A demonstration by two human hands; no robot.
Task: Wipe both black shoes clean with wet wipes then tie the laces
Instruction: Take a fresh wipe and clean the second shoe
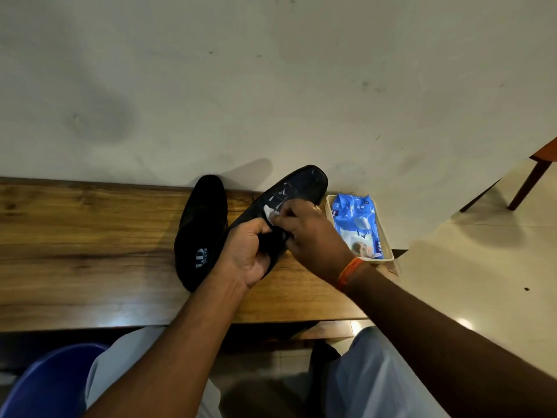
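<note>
- The left hand (247,254) has its fingers curled round the back half of one black shoe (289,200). It holds the shoe up, tipped on its side, over the wooden bench (90,236).
- The toe of that shoe points to about 1 o'clock. Its bottom looks shiny, with pale streaks on it.
- The right hand (307,227) pinches a small white wet wipe (269,213) in its fingertips and presses it on the shoe near the middle.
- The other black shoe (202,227) lies on the bench at about 9 o'clock from the held shoe, just beside it. White letters show inside it.
- The blue pack of wipes (357,224) sits in a small white tray (388,251) at about 3 o'clock from the held shoe.
- I think the shoe is light and easy for one hand to lift. Its bottom looks stiff, so it should not bend when you rub it.
- The wet bottom may be slippery. A good place to hold it is the heel end, with the thumb inside.
- The wipe is soft, thin and floppy. It could tear or bunch up, so keep it folded under the fingertips.
- I cannot see any laces from here.
</note>
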